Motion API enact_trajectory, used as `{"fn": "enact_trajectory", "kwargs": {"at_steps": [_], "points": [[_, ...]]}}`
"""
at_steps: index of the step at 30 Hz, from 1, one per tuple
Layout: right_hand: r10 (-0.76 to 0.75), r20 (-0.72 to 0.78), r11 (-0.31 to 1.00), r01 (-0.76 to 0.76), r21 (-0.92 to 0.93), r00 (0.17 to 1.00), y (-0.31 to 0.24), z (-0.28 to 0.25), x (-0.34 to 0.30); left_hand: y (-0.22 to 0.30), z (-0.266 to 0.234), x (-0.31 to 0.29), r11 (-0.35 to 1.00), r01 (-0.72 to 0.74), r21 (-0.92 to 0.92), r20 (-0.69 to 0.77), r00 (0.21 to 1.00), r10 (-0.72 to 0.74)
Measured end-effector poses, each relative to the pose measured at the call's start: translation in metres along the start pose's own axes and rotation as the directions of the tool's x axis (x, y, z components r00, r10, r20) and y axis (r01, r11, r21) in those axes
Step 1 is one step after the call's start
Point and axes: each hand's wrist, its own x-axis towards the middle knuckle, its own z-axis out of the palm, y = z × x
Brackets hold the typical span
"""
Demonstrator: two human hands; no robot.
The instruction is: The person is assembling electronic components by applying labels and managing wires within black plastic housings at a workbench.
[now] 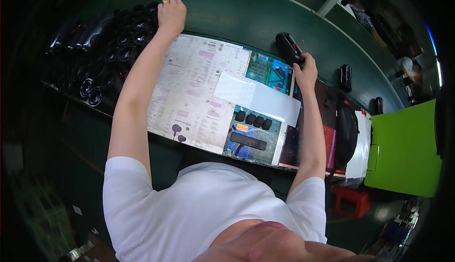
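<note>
At the far left, my left hand [171,16], a ring on one finger, is closed at the right edge of a pile of glossy black round-ended housings [125,41]. What its curled fingers hold is hidden. My right hand [306,72] grips the near end of a black, rounded, elongated speaker-like body [287,48], from which thin red wires stick out. That body lies tilted over the green conveyor belt [227,18]. Between my arms the bench is covered with a printed white sheet [194,91], and a glossy white strip [265,98] lies across its right part.
Small black blocks [256,120] and a dark flat bar [248,141] lie near the bench's front edge. Another black speaker-like body [346,78] rests on the belt at right. A bright green panel [403,148] and a red stool [350,200] stand at the right.
</note>
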Motion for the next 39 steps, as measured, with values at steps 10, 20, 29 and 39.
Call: {"fn": "enact_trajectory", "kwargs": {"at_steps": [10,20,29,39], "points": [[-0.209,0.093,0.965,0.19,0.182,0.974,-0.121,-0.059,-0.112,0.054,-0.121,-0.099,0.738,0.089,-0.669,0.118,0.993,-0.012],[-0.293,0.473,0.927,0.126,0.353,0.831,-0.123,-0.12,-0.179,0.156,-0.176,-0.277,-0.29,0.73,-0.618,0.656,0.683,0.321],[-0.283,0.443,0.911,0.094,0.402,0.851,-0.118,-0.115,-0.191,0.154,-0.181,-0.28,-0.089,0.684,-0.724,0.632,0.709,0.314],[-0.087,0.654,0.64,-0.461,0.614,0.751,-0.089,-0.094,-0.122,0.137,-0.123,-0.199,0.278,0.136,-0.951,0.212,0.941,0.266]]}}
